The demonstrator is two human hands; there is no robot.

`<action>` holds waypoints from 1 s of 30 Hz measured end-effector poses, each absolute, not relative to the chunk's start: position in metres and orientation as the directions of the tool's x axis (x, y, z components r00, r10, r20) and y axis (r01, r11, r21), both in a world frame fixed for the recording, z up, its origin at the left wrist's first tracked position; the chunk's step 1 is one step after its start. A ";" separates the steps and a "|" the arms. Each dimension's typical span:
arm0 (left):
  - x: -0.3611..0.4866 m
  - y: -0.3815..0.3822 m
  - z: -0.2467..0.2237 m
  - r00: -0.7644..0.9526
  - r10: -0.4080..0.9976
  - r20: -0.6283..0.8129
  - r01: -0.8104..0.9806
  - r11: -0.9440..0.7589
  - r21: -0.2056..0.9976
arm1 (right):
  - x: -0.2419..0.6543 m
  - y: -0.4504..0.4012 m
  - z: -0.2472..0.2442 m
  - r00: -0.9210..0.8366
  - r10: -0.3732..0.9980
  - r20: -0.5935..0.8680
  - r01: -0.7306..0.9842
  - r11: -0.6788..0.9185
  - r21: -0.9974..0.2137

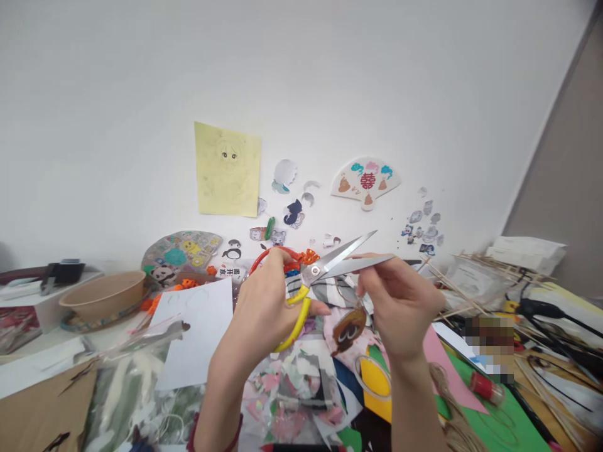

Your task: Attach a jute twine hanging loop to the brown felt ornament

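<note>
My left hand (267, 301) is wrapped round the handles of a pair of scissors (315, 270), one handle red, the other yellow. The blades stand apart and point right, toward my right hand (393, 298). Its fingers are pinched close to the blade tips; what they hold is too small to make out. Just below and left of these fingers hangs or lies a brown cutout (349, 328) with white marks. Beneath both hands is a heap of paper scraps (301, 383) and plastic.
A tan bowl (104, 297) and white paper (195, 333) are at the left. Twine (455, 411), a red spool (487, 388), green paper (509, 417) and thin sticks lie right. A yellow drawing (228, 169) and a fan-shaped piece (366, 181) hang on the wall.
</note>
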State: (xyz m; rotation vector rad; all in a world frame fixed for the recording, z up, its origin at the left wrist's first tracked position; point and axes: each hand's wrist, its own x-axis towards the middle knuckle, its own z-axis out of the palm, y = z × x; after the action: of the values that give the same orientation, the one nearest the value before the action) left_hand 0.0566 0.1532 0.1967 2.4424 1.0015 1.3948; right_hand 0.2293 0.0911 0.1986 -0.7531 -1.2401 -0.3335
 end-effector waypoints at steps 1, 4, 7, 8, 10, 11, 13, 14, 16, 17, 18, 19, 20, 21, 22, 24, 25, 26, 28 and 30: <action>0.057 0.153 0.197 0.342 0.623 0.703 0.473 -0.761 0.444 | 0.229 0.091 0.199 0.316 0.160 0.935 0.610 0.721 -0.330; 0.057 0.152 0.198 0.345 0.632 0.694 0.469 -0.757 0.456 | 0.228 0.091 0.198 0.322 0.158 0.933 0.604 0.725 -0.332; 0.057 0.151 0.199 0.353 0.628 0.693 0.463 -0.761 0.454 | 0.228 0.091 0.198 0.323 0.158 0.933 0.596 0.732 -0.330; 0.057 0.151 0.199 0.356 0.625 0.694 0.461 -0.764 0.451 | 0.228 0.091 0.198 0.320 0.159 0.934 0.596 0.733 -0.328; 0.057 0.151 0.198 0.360 0.616 0.701 0.456 -0.771 0.444 | 0.229 0.091 0.198 0.309 0.157 0.938 0.603 0.730 -0.321; 0.057 0.152 0.198 0.361 0.611 0.705 0.454 -0.775 0.440 | 0.229 0.091 0.198 0.304 0.154 0.940 0.607 0.729 -0.316; 0.057 0.152 0.198 0.361 0.609 0.706 0.454 -0.776 0.438 | 0.229 0.092 0.198 0.295 0.142 0.945 0.611 0.732 -0.301; 0.057 0.151 0.198 0.360 0.613 0.704 0.457 -0.773 0.440 | 0.229 0.092 0.198 0.290 0.136 0.947 0.610 0.737 -0.292; 0.057 0.151 0.199 0.359 0.626 0.692 0.469 -0.762 0.446 | 0.230 0.093 0.197 0.281 0.125 0.951 0.603 0.748 -0.277; 0.057 0.150 0.199 0.360 0.632 0.687 0.474 -0.758 0.449 | 0.230 0.094 0.197 0.278 0.121 0.953 0.599 0.754 -0.270; 0.056 0.150 0.199 0.363 0.635 0.682 0.476 -0.755 0.451 | 0.231 0.094 0.197 0.275 0.120 0.954 0.598 0.756 -0.267; 0.056 0.149 0.199 0.365 0.638 0.678 0.476 -0.754 0.453 | 0.231 0.094 0.196 0.273 0.119 0.955 0.597 0.757 -0.265; 0.056 0.148 0.200 0.368 0.641 0.674 0.476 -0.752 0.456 | 0.232 0.094 0.196 0.272 0.117 0.955 0.598 0.758 -0.263; 0.056 0.148 0.200 0.367 0.644 0.671 0.475 -0.750 0.460 | 0.232 0.094 0.196 0.270 0.115 0.956 0.598 0.758 -0.260; 0.056 0.147 0.200 0.369 0.647 0.668 0.473 -0.749 0.464 | 0.232 0.094 0.196 0.268 0.115 0.957 0.600 0.757 -0.259; 0.055 0.146 0.201 0.365 0.652 0.664 0.469 -0.745 0.474 | 0.232 0.093 0.196 0.263 0.112 0.958 0.609 0.751 -0.255; 0.055 0.146 0.201 0.357 0.655 0.666 0.460 -0.744 0.485 | 0.232 0.092 0.196 0.261 0.110 0.959 0.616 0.746 -0.254; 0.055 0.146 0.202 0.344 0.658 0.670 0.444 -0.742 0.502 | 0.232 0.092 0.197 0.260 0.108 0.959 0.624 0.740 -0.253; 0.054 0.147 0.202 0.306 0.668 0.678 0.391 -0.737 0.551 | 0.231 0.091 0.197 0.258 0.106 0.960 0.634 0.731 -0.251; 0.051 0.149 0.201 0.284 0.681 0.675 0.329 -0.730 0.599 | 0.232 0.091 0.198 0.252 0.114 0.961 0.636 0.729 -0.253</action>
State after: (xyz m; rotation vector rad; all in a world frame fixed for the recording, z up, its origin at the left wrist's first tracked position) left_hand 0.0509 0.1491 0.2009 2.2156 0.9157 1.4277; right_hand 0.2319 0.0908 0.1978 -0.7083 -1.2901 -0.3991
